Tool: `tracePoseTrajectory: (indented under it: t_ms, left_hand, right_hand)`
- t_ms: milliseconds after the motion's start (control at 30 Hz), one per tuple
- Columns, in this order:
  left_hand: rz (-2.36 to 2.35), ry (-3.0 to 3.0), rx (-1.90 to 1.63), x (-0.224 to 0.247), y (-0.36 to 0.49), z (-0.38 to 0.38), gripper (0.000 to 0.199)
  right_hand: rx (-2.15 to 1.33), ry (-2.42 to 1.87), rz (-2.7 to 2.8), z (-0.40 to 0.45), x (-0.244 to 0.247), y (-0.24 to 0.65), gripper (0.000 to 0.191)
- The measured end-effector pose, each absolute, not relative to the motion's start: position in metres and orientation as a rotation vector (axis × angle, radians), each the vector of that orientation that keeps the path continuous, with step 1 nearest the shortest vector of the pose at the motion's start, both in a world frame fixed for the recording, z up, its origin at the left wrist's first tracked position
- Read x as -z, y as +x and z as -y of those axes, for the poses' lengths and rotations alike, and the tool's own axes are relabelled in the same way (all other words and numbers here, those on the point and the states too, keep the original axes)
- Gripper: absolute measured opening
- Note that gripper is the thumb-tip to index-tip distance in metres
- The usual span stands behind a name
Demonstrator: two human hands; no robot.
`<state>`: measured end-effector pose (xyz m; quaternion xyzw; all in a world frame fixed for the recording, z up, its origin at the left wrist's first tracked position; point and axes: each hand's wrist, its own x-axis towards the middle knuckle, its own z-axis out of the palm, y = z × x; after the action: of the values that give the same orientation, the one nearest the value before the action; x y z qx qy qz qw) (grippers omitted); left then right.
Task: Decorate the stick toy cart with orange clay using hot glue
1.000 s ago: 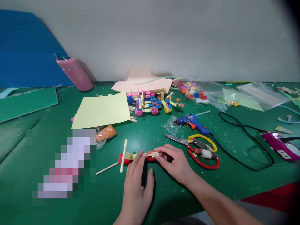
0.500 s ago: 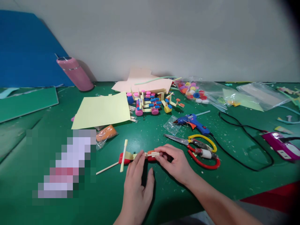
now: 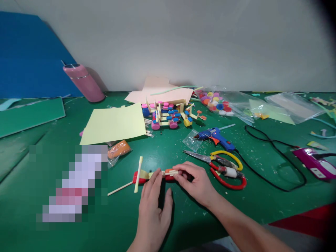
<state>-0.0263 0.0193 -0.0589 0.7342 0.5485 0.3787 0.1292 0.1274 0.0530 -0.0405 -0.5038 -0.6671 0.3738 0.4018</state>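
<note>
On a green desk (image 3: 120, 227), a pale yellow sheet (image 3: 115, 122) lies with a pink tumbler (image 3: 84, 82) behind it, to the left. A person's left hand (image 3: 153, 206) and right hand (image 3: 195, 182) meet in front of the sheet, to its right. Farther right of it lie red-and-yellow-handled scissors (image 3: 213, 163) and a blue glue gun (image 3: 216, 134). A red-ended toy model (image 3: 143, 174) sits in front of the sheet: left fingers rest across its middle, thumb apart; right fingers clamp its right end, at short pale sticks (image 3: 172, 173).
</note>
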Motion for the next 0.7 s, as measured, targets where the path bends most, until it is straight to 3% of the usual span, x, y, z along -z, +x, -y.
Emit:
tracePoseTrajectory:
  t_ms: [700]
  left_hand:
    - [-1.632, 2.111, -1.048, 0.0592, -0.0255, -0.0186, 0.045]
  right_hand:
    - [-0.931, -1.253, 1.708, -0.0518, 0.0413, 0.1294, 0.028]
